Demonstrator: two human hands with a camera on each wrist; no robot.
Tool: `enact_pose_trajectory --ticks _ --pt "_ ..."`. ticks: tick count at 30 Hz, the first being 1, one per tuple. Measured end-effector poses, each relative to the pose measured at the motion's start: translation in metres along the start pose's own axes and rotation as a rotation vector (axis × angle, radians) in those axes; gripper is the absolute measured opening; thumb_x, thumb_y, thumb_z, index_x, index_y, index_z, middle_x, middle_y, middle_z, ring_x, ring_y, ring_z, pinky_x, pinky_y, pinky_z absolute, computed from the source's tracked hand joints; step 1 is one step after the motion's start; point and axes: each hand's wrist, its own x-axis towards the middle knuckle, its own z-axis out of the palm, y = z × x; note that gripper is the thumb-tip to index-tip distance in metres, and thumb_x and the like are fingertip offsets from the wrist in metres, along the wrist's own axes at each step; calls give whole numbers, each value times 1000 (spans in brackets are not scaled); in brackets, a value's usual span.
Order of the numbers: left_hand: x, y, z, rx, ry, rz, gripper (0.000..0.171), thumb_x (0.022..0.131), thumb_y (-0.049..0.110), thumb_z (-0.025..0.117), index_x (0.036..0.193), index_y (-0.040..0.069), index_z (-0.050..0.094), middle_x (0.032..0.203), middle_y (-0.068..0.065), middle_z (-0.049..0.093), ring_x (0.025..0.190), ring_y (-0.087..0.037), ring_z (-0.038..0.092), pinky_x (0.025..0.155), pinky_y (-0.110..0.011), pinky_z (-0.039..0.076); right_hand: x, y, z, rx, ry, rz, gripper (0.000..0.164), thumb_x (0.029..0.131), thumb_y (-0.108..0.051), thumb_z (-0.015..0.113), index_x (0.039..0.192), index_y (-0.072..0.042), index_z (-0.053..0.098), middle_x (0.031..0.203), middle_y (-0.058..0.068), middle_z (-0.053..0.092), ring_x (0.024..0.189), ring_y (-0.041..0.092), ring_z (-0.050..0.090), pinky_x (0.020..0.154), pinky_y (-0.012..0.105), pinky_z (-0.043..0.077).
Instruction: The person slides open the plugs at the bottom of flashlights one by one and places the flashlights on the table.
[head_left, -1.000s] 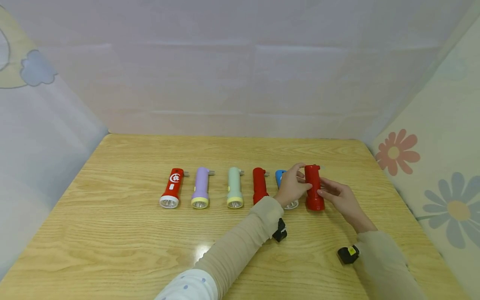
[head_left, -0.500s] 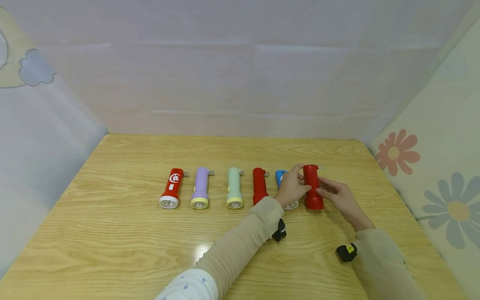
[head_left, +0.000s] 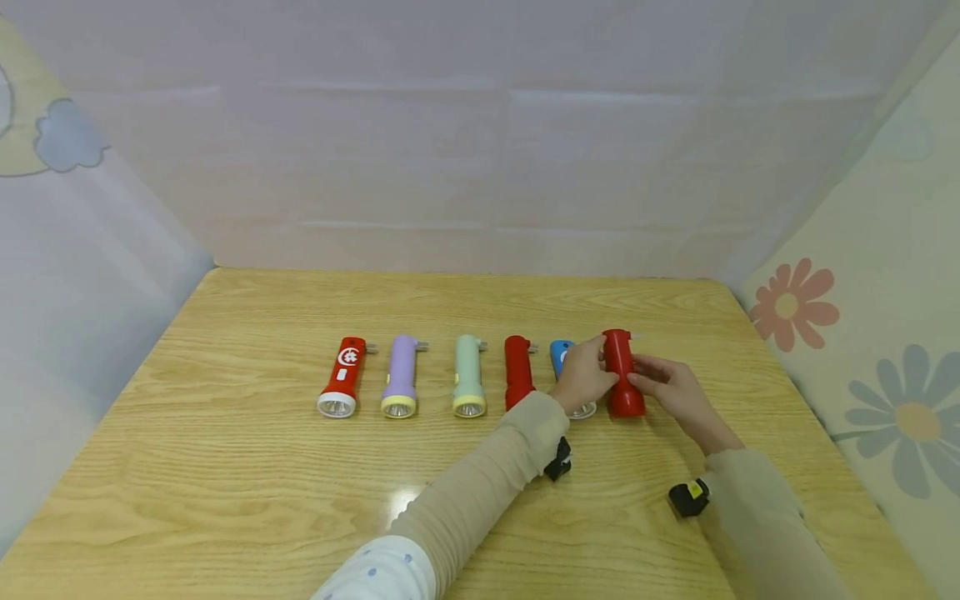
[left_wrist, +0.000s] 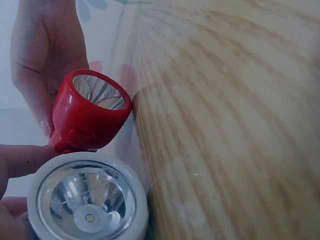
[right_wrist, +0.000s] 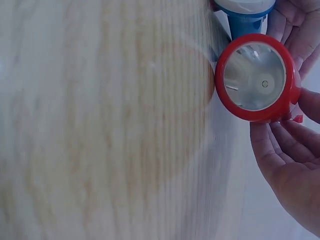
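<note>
At the right end of a row of flashlights, both hands hold a plain red flashlight (head_left: 622, 379) by its barrel, its lamp end towards the person. My left hand (head_left: 587, 372) grips it from the left with the thumb on top. From the right, my right hand (head_left: 681, 400) pinches it between thumb and fingers. Right beside it lies a blue flashlight (head_left: 558, 352) with a white rim, partly covered by the left hand. In the right wrist view the held flashlight's red rim (right_wrist: 257, 116) stands close to the tabletop; whether it touches is unclear.
Further left on the wooden table (head_left: 285, 483) lie another plain red flashlight (head_left: 518, 367), a pale green one (head_left: 468, 371), a purple one (head_left: 402, 367) and a red, white-rimmed one (head_left: 347, 367). Plug prongs stick out at their far ends. Fabric walls (head_left: 480, 167) surround the table.
The held red flashlight has shifted slightly left towards the blue one and turned a little, with both hands following. The other flashlights stay in place.
</note>
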Motion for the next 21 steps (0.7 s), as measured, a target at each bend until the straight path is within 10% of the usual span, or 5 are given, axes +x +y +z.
enact_pose_trajectory --ticks 21 --pt "7 7 -3 229 -104 -20 7 81 4 64 87 2 62 74 -2 59 60 -7 50 50 -13 41 5 -1 1 35 -81 37 47 96 -12 46 132 15 33 130 32 40 110 30 51 83 22 47"
